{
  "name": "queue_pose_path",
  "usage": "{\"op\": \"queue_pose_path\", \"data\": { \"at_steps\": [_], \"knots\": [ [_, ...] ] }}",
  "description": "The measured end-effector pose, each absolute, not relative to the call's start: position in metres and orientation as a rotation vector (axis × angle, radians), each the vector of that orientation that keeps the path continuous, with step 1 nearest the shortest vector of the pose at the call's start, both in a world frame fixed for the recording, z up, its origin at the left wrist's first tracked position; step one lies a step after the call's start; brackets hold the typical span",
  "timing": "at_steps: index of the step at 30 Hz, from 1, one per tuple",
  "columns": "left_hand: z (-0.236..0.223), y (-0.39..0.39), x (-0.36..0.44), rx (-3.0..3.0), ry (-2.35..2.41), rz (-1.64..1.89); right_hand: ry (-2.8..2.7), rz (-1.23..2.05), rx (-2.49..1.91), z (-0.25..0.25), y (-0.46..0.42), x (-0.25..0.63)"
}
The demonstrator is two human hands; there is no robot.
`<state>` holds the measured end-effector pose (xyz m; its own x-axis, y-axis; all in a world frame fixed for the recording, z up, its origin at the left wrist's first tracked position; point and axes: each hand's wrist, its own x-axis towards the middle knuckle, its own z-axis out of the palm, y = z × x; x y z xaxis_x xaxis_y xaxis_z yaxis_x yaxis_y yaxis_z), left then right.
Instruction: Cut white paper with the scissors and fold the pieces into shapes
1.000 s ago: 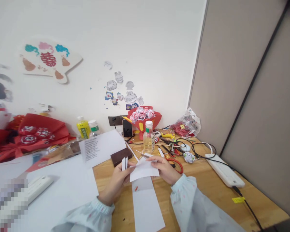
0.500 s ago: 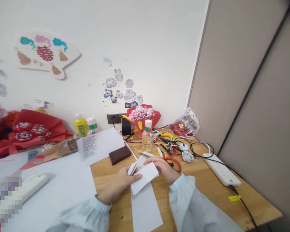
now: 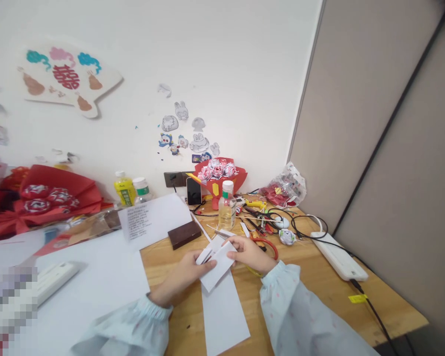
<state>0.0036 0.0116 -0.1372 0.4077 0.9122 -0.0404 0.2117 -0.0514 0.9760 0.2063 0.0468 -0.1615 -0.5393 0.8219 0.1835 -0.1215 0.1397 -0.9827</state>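
Right hand (image 3: pixel 250 252) has brought its thumb onto folded white paper (image 3: pixel 217 271) at 1 o'clock; left hand (image 3: pixel 185 274) pinches it at 9 o'clock. 2-handed grip, probably steadier. Paper above bench (image 3: pixel 185 316), long sheet (image 3: pixel 226 319) towards 6 o'clock.

At the upper left of the frame we see a painted fan shape (image 3: pixel 68 79) on the wall (image 3: pixel 222 54). Near the centre, our red-wrapped bouquet (image 3: pixel 218 173) stands behind a bottle (image 3: pixel 227 207) with a green-banded neck. Towards the lower right, a white power strip (image 3: pixel 339 257) lies on our wooden counter (image 3: pixel 304 296), its black cable (image 3: pixel 378 314) trailing downward.
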Motion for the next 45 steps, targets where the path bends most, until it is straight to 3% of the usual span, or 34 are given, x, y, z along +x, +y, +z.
{"op": "queue_pose_path", "data": {
  "at_steps": [19,26,31,45],
  "knots": [
    [-0.133,0.008,0.008,1.744,1.165,0.777,-1.751,1.461,-0.739,-0.151,0.039,0.207],
    [-0.141,0.01,0.013,1.906,1.168,0.747,-1.967,1.009,-0.916,-0.157,0.038,0.202],
    [-0.145,0.01,0.015,1.938,1.126,0.707,-2.03,0.925,-0.947,-0.166,0.039,0.196],
    [-0.138,0.015,0.004,1.686,1.123,0.771,-1.943,1.205,-0.935,-0.16,0.048,0.214]
  ]
}}
